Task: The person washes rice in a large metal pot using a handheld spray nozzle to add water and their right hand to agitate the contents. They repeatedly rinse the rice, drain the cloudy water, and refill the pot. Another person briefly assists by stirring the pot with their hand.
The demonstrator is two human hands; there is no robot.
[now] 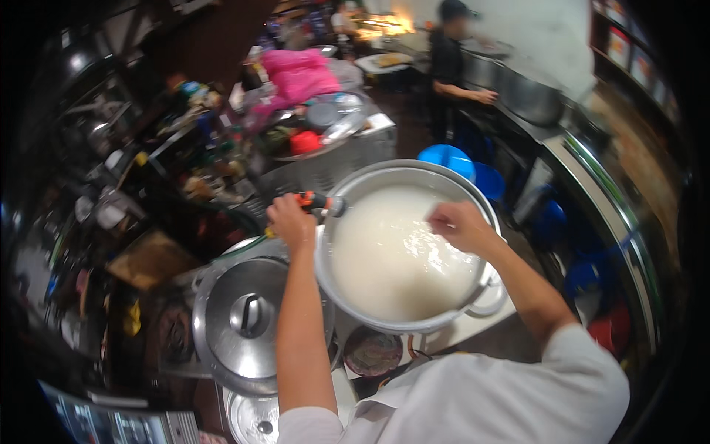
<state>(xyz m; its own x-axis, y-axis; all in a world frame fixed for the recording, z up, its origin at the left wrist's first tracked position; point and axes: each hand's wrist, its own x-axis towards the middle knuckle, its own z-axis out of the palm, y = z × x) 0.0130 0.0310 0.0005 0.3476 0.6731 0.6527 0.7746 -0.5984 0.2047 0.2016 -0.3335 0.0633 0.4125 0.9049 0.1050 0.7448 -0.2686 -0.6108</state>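
A large metal pot (pixel 321 261) before me holds cloudy, whitish liquid (pixel 383 250). My left hand (pixel 291 222) grips an orange and black hose nozzle (pixel 319 201) at the pot's left rim, its tip pointing over the liquid. A green hose (pixel 238 246) runs near that hand. Above the right part of the liquid is my right hand (pixel 457 225), its fingers curled; whether it touches the surface or holds anything cannot be told.
A lidded metal pot (pixel 238 327) stands at left. Beyond are a tray with a red item (pixel 305 142), a pink plastic bag (pixel 299 75) and blue buckets (pixel 446 158). Another person (pixel 449 72) stands by large pots (pixel 530 97). A round container (pixel 373 352) sits below the pot.
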